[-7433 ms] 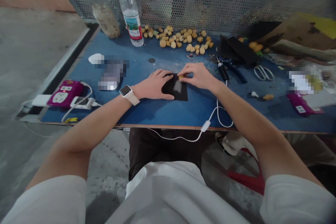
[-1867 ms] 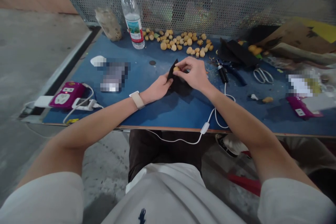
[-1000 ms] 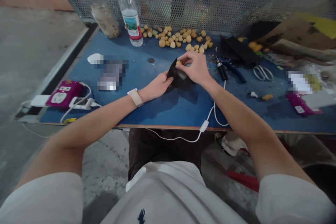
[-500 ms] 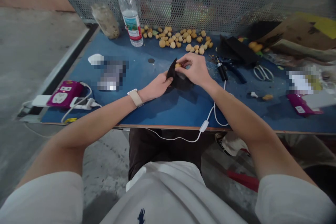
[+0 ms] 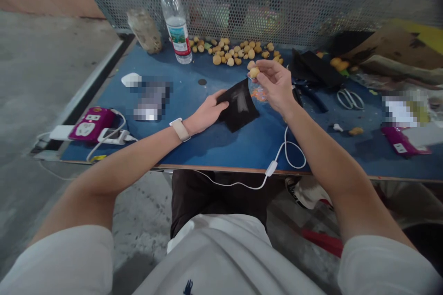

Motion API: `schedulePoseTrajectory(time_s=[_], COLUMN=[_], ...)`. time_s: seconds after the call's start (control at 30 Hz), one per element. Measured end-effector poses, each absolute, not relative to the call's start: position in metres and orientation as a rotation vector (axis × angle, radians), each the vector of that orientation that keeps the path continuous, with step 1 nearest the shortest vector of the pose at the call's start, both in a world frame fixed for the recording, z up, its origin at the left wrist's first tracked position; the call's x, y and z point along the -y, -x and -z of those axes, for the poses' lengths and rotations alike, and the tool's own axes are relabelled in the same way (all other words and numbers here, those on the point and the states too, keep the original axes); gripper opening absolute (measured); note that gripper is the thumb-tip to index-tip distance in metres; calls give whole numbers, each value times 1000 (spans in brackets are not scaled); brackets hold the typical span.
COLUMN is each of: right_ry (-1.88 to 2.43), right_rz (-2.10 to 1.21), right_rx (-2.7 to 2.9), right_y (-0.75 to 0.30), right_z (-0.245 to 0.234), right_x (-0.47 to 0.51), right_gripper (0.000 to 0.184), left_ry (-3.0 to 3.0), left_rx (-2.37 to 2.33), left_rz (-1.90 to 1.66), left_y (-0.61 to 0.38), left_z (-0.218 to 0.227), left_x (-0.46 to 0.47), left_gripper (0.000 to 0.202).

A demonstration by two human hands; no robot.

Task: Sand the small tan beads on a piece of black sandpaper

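My left hand (image 5: 206, 114) pinches the left edge of a black abrasive sheet (image 5: 239, 105), lifted off the blue table (image 5: 221, 145) and showing a pale worn patch. My right hand (image 5: 276, 85) is raised just right of the sheet. Its thumb and fingers pinch a small tan bead (image 5: 254, 72), clear of the sheet. A pile of similar tan beads (image 5: 235, 51) lies behind it along the mesh wall.
A water bottle (image 5: 174, 16) and a jar (image 5: 144, 30) stand at the back left. A purple power strip (image 5: 91, 124) lies at the left edge. A black rotary tool (image 5: 296, 97) with a white cord (image 5: 277, 161), scissors (image 5: 349, 98) and cardboard (image 5: 394, 50) lie to the right.
My right hand has lifted the bead off the sheet and moved it up and right. The sheet, earlier flat on the table and then folded round the bead, now hangs open in my left hand.
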State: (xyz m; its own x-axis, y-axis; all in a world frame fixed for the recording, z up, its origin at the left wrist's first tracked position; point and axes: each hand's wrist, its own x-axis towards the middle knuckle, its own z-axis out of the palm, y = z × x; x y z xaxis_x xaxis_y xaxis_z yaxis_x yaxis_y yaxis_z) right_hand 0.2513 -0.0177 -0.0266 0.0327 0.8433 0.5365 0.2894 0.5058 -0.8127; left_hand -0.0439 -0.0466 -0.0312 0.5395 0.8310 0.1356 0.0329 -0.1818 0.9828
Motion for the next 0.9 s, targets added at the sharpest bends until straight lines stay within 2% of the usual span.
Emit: schedulePoseTrajectory(time_s=[0.13,0.3,0.6,0.9], right_ry=[1020,932,860,835], right_rz=[-608,-655,-735,-652], right_rx=[1579,1572,1552,1542], right_y=[-246,-247,-240,-235], right_z=[23,29,24,26], right_x=[24,25,34,33], right_gripper=[82,93,82,86], left_ry=[-1583,-1703,-1827,-1845], left_rx=[-772,-782,-756,-617], left_rz=[-922,-1024,-1134,-1198], left_y=[45,48,59,59], left_z=[32,36,45,49], left_x=[43,33,12,5], left_gripper=[30,37,50,51])
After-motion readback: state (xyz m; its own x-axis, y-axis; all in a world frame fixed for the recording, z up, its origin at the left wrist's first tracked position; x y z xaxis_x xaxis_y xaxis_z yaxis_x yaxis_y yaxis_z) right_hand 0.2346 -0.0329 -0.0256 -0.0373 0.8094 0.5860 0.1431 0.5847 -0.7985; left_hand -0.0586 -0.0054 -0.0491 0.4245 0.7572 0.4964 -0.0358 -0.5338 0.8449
